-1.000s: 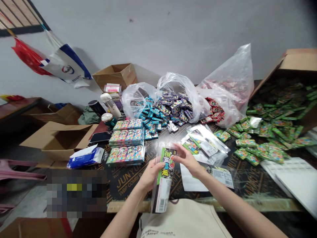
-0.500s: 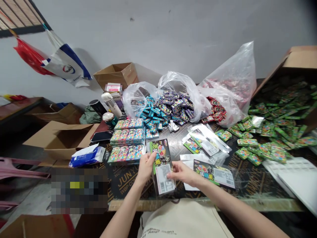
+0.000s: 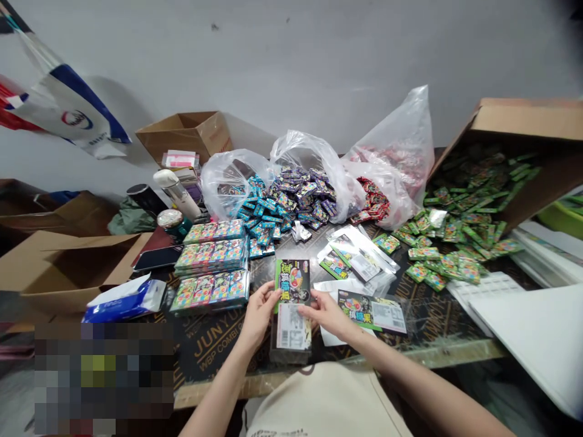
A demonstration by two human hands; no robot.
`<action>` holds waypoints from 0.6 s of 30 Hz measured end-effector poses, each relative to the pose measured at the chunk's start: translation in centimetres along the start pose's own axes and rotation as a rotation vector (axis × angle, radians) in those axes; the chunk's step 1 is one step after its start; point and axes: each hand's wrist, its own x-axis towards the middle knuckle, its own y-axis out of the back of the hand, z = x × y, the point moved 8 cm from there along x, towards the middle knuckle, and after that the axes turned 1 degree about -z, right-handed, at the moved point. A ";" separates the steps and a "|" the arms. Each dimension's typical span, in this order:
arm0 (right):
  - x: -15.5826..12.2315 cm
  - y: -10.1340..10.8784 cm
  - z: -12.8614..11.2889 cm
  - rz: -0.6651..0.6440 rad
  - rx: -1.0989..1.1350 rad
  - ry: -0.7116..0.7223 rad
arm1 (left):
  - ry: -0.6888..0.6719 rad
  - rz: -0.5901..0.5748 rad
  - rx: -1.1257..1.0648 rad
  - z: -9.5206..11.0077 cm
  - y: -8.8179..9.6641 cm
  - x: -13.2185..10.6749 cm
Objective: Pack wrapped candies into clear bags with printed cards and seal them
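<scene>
Upright before me, close to the table's front edge, is a black and green printed candy packet (image 3: 294,325) with a white label on its lower half. My left hand (image 3: 261,311) pinches its left edge between thumb and fingers. On the opposite edge, my right hand (image 3: 326,313) grips it, with the thumb over the label. Another such packet (image 3: 359,309) lies flat just right of my right hand, and more packets (image 3: 359,261) in clear film lie behind it. Stacks of wrapped small candy boxes (image 3: 212,255) stand left of my left hand.
Clear bags hold blue candy boxes (image 3: 259,209), purple ones (image 3: 307,194) and red ones (image 3: 373,203). Green candy boxes (image 3: 460,237) spill from a tipped carton (image 3: 523,121) at right. A phone (image 3: 157,258), bottle (image 3: 175,191), tissue pack (image 3: 125,300) and open carton (image 3: 86,267) are at left.
The view has shifted right. The packet has turned from a slight tilt to straight upright, with both hands still on its edges.
</scene>
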 end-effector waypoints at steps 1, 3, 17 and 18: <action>0.1 0.3 0.0 -0.007 -0.046 0.005 | -0.015 -0.023 0.034 0.2 0.3 0.4; 0.6 2.7 -0.9 0.110 -0.184 0.091 | -0.012 -0.137 0.149 0.3 0.4 1.0; 18.2 1.3 -2.2 0.293 -1.067 0.243 | -0.152 -0.310 1.312 -4.9 -2.6 -1.2; 18.9 0.5 -2.3 0.325 -1.079 0.237 | -0.138 -0.317 1.331 -5.1 -2.5 -1.4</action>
